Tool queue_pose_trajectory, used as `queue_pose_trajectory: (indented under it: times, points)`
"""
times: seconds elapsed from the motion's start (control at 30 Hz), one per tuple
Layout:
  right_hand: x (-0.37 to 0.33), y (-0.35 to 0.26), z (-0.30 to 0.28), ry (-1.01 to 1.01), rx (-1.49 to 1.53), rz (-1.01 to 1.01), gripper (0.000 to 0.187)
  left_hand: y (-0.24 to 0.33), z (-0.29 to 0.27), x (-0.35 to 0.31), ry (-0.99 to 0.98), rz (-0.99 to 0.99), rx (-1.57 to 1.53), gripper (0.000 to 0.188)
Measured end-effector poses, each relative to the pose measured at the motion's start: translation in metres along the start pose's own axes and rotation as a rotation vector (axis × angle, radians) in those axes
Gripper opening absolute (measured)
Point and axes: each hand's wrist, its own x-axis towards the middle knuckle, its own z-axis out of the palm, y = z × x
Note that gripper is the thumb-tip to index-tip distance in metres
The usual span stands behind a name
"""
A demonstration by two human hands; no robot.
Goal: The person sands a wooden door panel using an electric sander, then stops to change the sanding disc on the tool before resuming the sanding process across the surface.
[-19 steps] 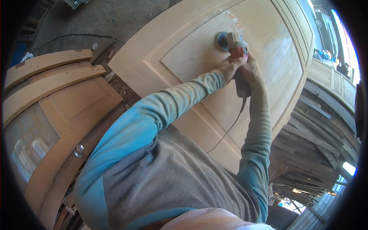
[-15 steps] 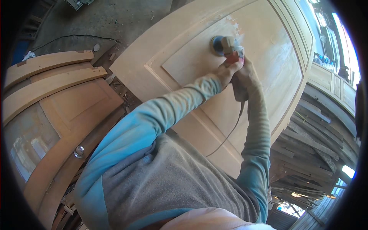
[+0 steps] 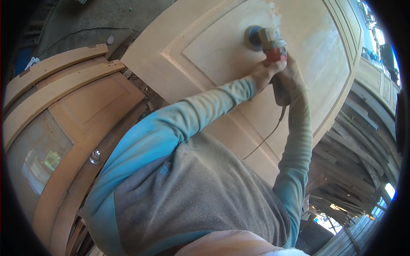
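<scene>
Item: pale raised-panel wooden door [image 3: 222, 51], lying flat. On its centre panel, upper part: grey-and-red handheld power sander [image 3: 264, 39], disc down. Left hand [image 3: 265, 71] and right hand [image 3: 289, 73] both clenched round its body (cord trailing). Step judged: sanding; next calls for steady, even passes.

A large pale wooden door [image 3: 213, 55] is laid flat as the working surface; a sander [image 3: 261, 39] is pressed onto its raised panel, and a power cord [image 3: 268, 135] is trailed across it.
</scene>
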Motion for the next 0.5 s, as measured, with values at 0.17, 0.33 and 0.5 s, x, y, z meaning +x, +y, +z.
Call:
queue_pose_trajectory:
  times: [0.17,0.33,0.5]
  points:
    - [-0.012,0.011,-0.008,0.029,-0.102,0.028,0.047,0.003,0.007,-0.002,-0.046,-0.058,0.098,0.067]
    - [-0.084,0.013,0.051,-0.029,-0.314,-0.082,0.052,-0.043,-0.014,-0.094,0.031,0.137,0.047,0.058]
    - [-0.082,0.012,0.042,-0.061,-0.156,0.05,0.057,-0.035,-0.012,-0.084,0.008,-0.011,0.002,0.05]
